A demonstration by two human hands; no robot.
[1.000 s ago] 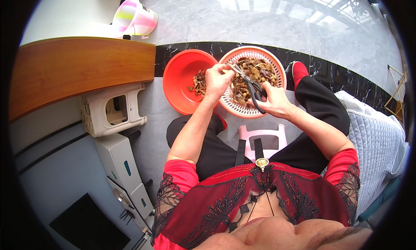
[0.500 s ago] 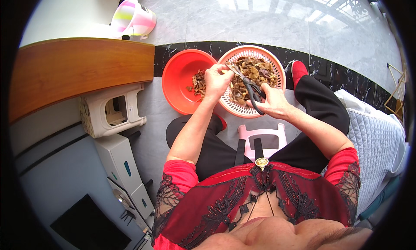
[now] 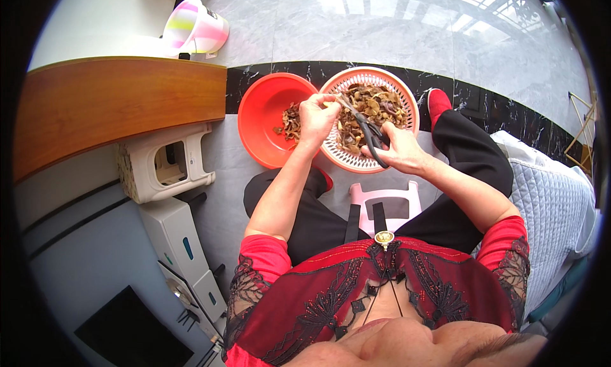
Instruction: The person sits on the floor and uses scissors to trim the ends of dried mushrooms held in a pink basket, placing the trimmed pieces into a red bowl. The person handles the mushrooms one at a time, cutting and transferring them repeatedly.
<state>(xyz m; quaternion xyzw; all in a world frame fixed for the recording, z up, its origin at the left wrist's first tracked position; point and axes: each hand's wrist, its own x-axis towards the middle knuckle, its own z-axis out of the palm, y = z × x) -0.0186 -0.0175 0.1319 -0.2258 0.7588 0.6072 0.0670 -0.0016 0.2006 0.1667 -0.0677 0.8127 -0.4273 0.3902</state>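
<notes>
**Scissors over the colander, a piece pinched at their tip**

I am looking straight down at both hands, working low over the grey floor (image 3: pixel 407 30) between my knees. My right hand (image 3: pixel 398 152) grips a pair of black-handled scissors (image 3: pixel 364 126), its fingers clenched through the loops. The scissors' long axis runs on a slant from that hand up and to the left, blades pointing toward my left hand (image 3: pixel 316 117). Whether the blades stand parted or closed I cannot tell; they are too thin at this size.

My left hand hovers at the seam where the two vessels meet, its fingers pinched on a small pale piece (image 3: pixel 328 102) of the dried brown stuff, held right at the scissor tips. So the piece lies just up and left of the blades, touching or nearly touching them, and the left hand is the nearer of the two to it.

The heap of dried brown pieces (image 3: pixel 375 106) fills the pale perforated colander (image 3: pixel 347 158), which sits to the right, under the scissors. The red basin (image 3: pixel 264 122) touches it on the left and holds a smaller scatter of the same pieces (image 3: pixel 291 122) near its right wall.

Off to the side are a wooden worktop (image 3: pixel 114 106), a pastel-striped jug (image 3: pixel 194 28) beyond it, a beige step stool (image 3: pixel 162 163), and a small pink stool (image 3: pixel 388 198) beneath me.
</notes>
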